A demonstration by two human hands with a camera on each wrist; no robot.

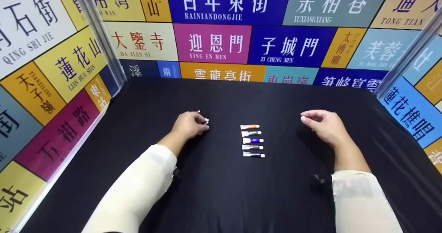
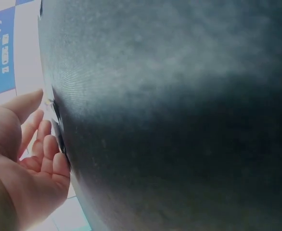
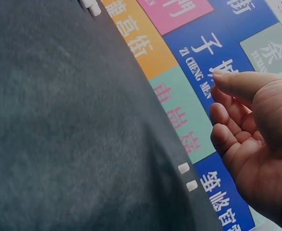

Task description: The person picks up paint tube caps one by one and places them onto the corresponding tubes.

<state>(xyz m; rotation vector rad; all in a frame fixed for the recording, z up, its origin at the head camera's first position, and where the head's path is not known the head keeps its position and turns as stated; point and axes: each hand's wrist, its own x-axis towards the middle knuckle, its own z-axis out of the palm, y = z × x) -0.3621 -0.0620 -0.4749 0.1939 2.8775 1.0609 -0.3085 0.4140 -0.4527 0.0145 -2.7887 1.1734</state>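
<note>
Several small paint tubes with white caps lie in a column at mid-table: an orange tube (image 1: pixel 250 126), a green tube (image 1: pixel 251 133), a blue-purple tube (image 1: pixel 253 141), a brown-black tube (image 1: pixel 252 147) and a black tube (image 1: pixel 253 154). Left of them, my left hand (image 1: pixel 188 125) is low over the cloth, fingers bent around small white-capped pieces (image 1: pixel 207 120); the fingers partly hide these, so a grip is unclear. My right hand (image 1: pixel 323 124) is to the column's right, fingers loosely curled, with nothing visible in it. The right wrist view shows two small white pieces (image 3: pixel 187 176) beside it.
A black cloth (image 1: pixel 221 191) covers the table. Walls with colourful street-name signs (image 1: pixel 228 3) enclose its back and sides. A clear corner post (image 1: pixel 109 43) rises at the back left. Each forearm wears a pale sleeve (image 1: pixel 138 181) with a dark device at the wrist.
</note>
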